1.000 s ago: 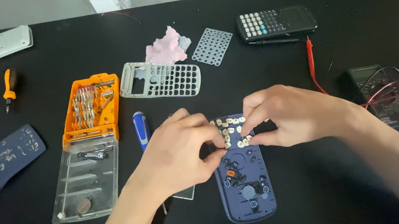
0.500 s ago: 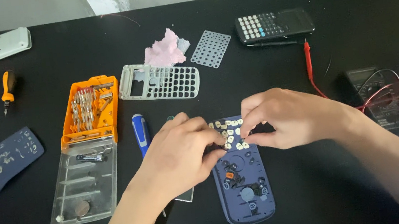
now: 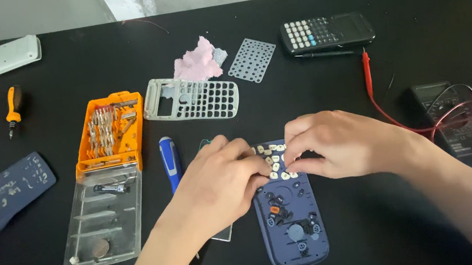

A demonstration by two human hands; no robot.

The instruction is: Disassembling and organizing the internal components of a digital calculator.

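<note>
Calculator shell [image 3: 291,221], dark blue and face-down open, lies on the black counter [image 3: 378,240] just in front of the person, with small white and dark key caps sitting in its upper and middle parts. Both hands meet over its top end. The left hand [image 3: 221,181] has its fingers [image 3: 256,179] curled in and pressed down among the white key caps [image 3: 275,166]; whether they pinch one cannot be told. The right hand [image 3: 338,141] has thumb and forefinger drawn nearly closed at the same cluster of caps, touching them, the other fingers loosely bent. A clear plastic sheet [image 3: 223,231] lies partly under the left wrist. Just left of it lies a blue-handled tool [image 3: 170,160], and farther left an orange bit case [image 3: 109,132] with its clear lid open.
</note>
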